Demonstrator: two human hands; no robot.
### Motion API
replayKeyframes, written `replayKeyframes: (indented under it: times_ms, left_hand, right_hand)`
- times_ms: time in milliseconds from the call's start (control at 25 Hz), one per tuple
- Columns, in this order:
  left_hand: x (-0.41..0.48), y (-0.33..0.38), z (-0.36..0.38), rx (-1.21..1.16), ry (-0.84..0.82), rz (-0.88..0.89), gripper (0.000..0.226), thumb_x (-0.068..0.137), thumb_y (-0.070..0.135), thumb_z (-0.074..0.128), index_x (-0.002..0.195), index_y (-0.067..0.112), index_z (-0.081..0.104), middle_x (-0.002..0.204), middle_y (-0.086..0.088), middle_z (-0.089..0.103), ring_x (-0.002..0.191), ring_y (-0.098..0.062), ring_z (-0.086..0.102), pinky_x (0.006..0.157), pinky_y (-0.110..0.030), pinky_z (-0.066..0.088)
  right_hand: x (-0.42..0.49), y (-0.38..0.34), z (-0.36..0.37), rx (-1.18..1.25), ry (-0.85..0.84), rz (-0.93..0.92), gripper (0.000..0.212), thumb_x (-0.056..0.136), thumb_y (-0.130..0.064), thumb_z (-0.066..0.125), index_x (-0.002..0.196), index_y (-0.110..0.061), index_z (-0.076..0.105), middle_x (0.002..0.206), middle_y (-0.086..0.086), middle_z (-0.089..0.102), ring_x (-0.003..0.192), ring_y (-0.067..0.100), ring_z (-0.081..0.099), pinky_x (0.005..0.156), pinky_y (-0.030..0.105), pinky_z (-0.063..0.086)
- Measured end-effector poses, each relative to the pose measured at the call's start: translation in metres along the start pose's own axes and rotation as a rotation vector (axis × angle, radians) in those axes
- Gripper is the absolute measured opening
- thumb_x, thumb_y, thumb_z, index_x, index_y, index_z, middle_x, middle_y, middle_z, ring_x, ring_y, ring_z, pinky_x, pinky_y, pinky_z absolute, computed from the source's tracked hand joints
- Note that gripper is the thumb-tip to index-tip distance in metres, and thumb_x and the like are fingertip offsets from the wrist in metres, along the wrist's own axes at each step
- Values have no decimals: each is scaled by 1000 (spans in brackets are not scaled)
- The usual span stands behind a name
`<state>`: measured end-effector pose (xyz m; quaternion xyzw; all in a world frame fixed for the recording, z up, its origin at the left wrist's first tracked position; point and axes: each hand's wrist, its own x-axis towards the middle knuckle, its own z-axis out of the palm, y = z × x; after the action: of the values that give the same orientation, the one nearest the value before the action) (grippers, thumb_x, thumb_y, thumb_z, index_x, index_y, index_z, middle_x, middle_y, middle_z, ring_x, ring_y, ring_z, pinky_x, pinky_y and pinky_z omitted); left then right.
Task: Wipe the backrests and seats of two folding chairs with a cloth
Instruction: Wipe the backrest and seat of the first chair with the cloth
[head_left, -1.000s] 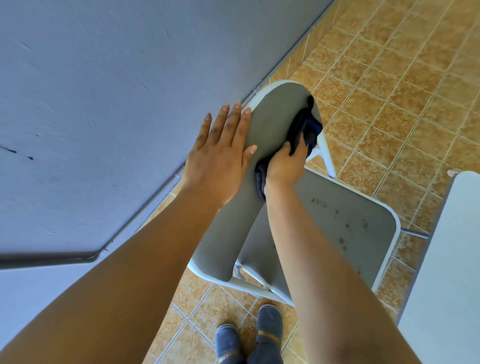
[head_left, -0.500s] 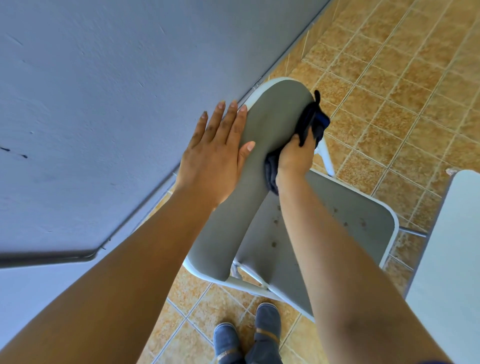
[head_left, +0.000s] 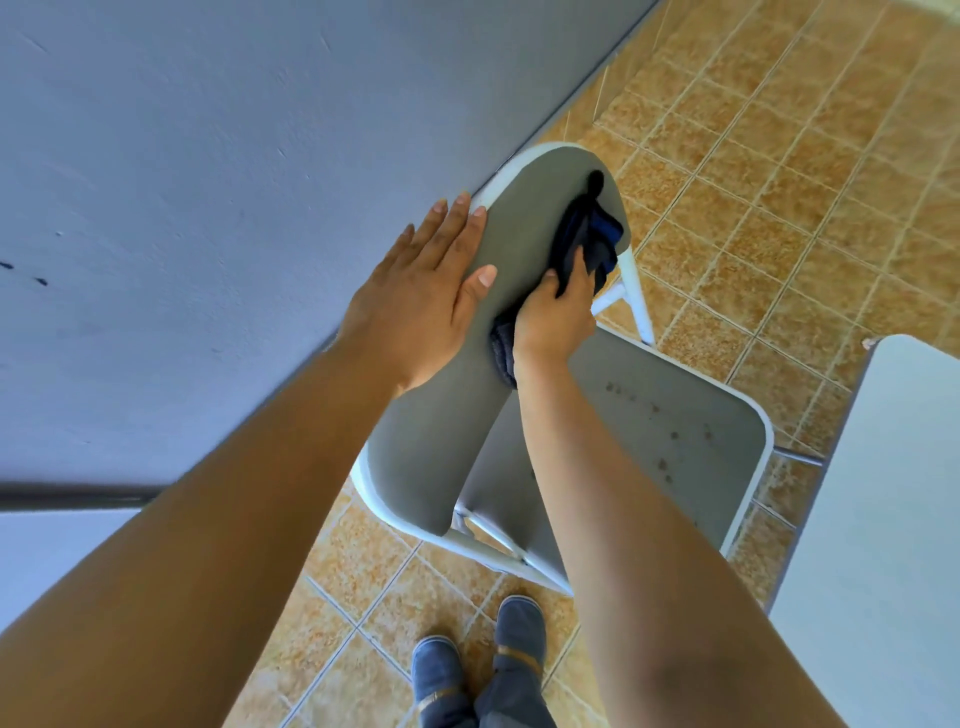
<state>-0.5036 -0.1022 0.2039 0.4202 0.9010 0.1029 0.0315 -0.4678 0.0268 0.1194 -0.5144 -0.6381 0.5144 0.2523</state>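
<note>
Pressing flat on the left edge of the backrest (head_left: 431, 441) with the left hand (head_left: 415, 306), fingers (head_left: 448, 228) straight — gripping the dark cloth (head_left: 592, 239) in the right hand (head_left: 556, 317), against the backrest's far right.

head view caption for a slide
Right hand holds a dark cloth against the folding chair's grey backrest; left hand rests flat on it.

Folding chair (head_left: 675, 426) on tiled floor (head_left: 779, 156)
</note>
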Motion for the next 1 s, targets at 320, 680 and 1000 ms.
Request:
replayKeyframes:
  times_ms: [320,680,1000]
  left_hand:
    - [-82,-20,9,-8,48,-11,65,99,46,11,153,10,10,161,-6,6,148,-18,0,120,-36,6]
    - [-81,-21,9,-14,19,3,72,94,52,2,153,12,3,161,-4,1,148,-18,-5,120,-34,0]
    - [-82,-22,13,-24,60,8,70,96,51,4,153,11,4,161,-5,3,148,-19,-3,121,-36,2]
  right_hand:
    - [-133,24,-7,70,-62,-396,46,92,-12,49,137,-19,50,146,5,46,130,23,45,109,33,35]
    - [-167,27,-3,-36,21,-76,44,98,-18,45,141,-29,44,150,-7,40,125,22,46,92,14,19]
    - [-209,81,-21,-155,-37,-80,45,98,-17,44,142,-27,43,151,-6,37,127,23,43,102,19,25]
